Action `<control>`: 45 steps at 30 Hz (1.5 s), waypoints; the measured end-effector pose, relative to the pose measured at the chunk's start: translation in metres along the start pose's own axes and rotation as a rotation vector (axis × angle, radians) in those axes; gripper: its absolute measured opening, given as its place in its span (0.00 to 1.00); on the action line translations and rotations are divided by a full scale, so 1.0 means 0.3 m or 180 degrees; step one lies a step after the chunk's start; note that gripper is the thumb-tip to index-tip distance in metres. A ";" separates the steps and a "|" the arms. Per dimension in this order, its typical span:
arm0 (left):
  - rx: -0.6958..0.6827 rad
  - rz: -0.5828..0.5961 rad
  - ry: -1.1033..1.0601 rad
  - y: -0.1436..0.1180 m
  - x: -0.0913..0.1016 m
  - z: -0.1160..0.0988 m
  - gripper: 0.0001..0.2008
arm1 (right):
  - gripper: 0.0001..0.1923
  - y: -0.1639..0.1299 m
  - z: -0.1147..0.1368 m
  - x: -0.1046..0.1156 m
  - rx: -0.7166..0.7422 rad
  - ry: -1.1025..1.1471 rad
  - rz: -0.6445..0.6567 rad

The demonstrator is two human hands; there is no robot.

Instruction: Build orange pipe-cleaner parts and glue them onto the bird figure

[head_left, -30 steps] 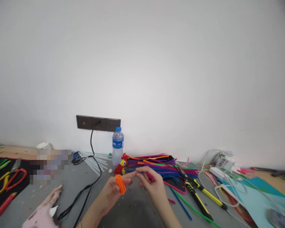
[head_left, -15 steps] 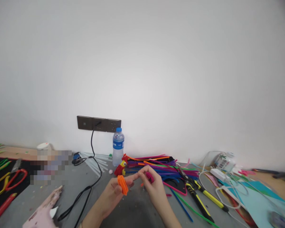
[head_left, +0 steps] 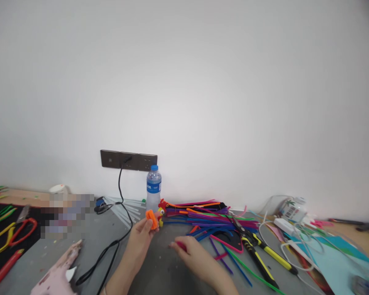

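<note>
**Orange coil held up beside the toy bird, pink piece pinched low**

Left hand (head_left: 141,237) raised over the grey table (head_left: 169,278), fingertips closed on a small orange coil of pipe cleaner (head_left: 150,218), holding it just beside a little red and yellow bird figure (head_left: 160,208). Cannot tell whether coil and bird are touching. Right hand (head_left: 195,258) resting low on the table, fingers pinched narrow on a short pink pipe-cleaner piece (head_left: 181,245).

Lying close around both hands: loose pile of coloured pipe cleaners (head_left: 209,217) behind and to the right, water bottle (head_left: 153,189) standing just behind the bird, black cable (head_left: 117,241) trailing past the left forearm, yellow-handled cutters (head_left: 258,256) to the right, pink glue gun (head_left: 57,274) at lower left.

Risks, as judged: light grip on the coil possibly letting it slip or unwind; bird likely tipping if nudged; left forearm snagging the cable; pink piece getting lost among the loose stems if dropped.
</note>
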State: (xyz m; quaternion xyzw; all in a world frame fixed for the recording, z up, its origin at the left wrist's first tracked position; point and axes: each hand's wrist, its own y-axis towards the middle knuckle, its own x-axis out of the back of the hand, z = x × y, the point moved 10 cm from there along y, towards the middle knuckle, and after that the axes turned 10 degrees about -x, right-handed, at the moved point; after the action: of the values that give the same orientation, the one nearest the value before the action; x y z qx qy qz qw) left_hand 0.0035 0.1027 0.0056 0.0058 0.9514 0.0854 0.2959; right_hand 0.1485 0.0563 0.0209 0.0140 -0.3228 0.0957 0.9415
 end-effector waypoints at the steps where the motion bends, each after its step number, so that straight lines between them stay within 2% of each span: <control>1: -0.0024 0.0017 -0.0031 0.004 0.003 0.002 0.22 | 0.20 0.000 -0.007 -0.021 -0.0036 -0.0083 0.0086; 3: -0.0088 0.0148 -0.0087 0.007 -0.004 0.002 0.23 | 0.20 0.003 -0.019 -0.045 -0.0119 -0.0179 0.0147; 7: -0.0159 0.0630 -0.0227 -0.014 -0.063 -0.012 0.24 | 0.07 0.012 -0.008 -0.034 -0.0143 -0.0020 0.0000; 9: -0.0120 0.0894 -0.0290 -0.035 -0.104 -0.026 0.24 | 0.10 0.016 -0.006 -0.019 -0.0194 0.0020 -0.0125; 11: -0.0080 0.1138 -0.0312 -0.056 -0.142 -0.042 0.25 | 0.19 0.015 -0.017 -0.014 -0.0284 -0.0076 -0.0172; 13: -0.0078 0.1347 -0.0319 -0.074 -0.170 -0.056 0.26 | 0.21 0.007 -0.029 -0.029 -0.0302 -0.0179 -0.0018; 14: -0.0072 0.1422 -0.0323 -0.080 -0.179 -0.059 0.27 | 0.17 0.000 -0.032 -0.041 -0.0273 -0.0186 0.0103; 16: -0.0049 0.1529 -0.0315 -0.090 -0.188 -0.056 0.28 | 0.03 -0.012 -0.035 -0.055 -0.0216 -0.0135 0.0274; 17: -0.0045 0.1562 -0.0296 -0.093 -0.189 -0.053 0.28 | 0.07 -0.014 -0.036 -0.055 -0.0210 -0.0082 0.0291; 18: -0.0053 0.1585 -0.0248 -0.095 -0.188 -0.048 0.28 | 0.12 -0.013 -0.034 -0.048 -0.0203 -0.0010 0.0251; 21: -0.0169 0.1583 0.0052 -0.088 -0.176 -0.039 0.27 | 0.05 0.005 -0.012 -0.010 -0.0160 0.0301 -0.0007; 23: -0.0261 0.1524 0.0268 -0.078 -0.163 -0.034 0.27 | 0.17 0.015 0.018 0.027 -0.0044 0.0574 -0.0248; 24: -0.0297 0.1494 0.0337 -0.073 -0.158 -0.033 0.27 | 0.20 0.016 0.033 0.045 0.0019 0.0733 -0.0350; 27: -0.0385 0.1421 0.0488 -0.062 -0.147 -0.032 0.28 | 0.20 0.012 0.065 0.072 0.0127 0.1349 -0.0451; 31: -0.0325 0.1416 0.0733 -0.062 -0.143 -0.019 0.29 | 0.19 0.005 0.085 0.044 0.0168 0.2006 -0.0196; 38: 0.0087 0.1473 0.0887 -0.087 -0.136 0.040 0.34 | 0.25 -0.001 0.116 -0.029 0.0130 0.2307 0.0393; 45: 0.0596 0.1050 0.1396 -0.102 -0.059 0.123 0.38 | 0.21 -0.020 0.103 -0.054 -0.0296 0.2498 0.0720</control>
State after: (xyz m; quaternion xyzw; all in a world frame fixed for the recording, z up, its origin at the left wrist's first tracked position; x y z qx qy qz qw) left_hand 0.0402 0.0773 -0.0194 0.1691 0.9826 0.0433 0.0634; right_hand 0.1184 0.0449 0.0355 -0.1017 0.0573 0.1820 0.9763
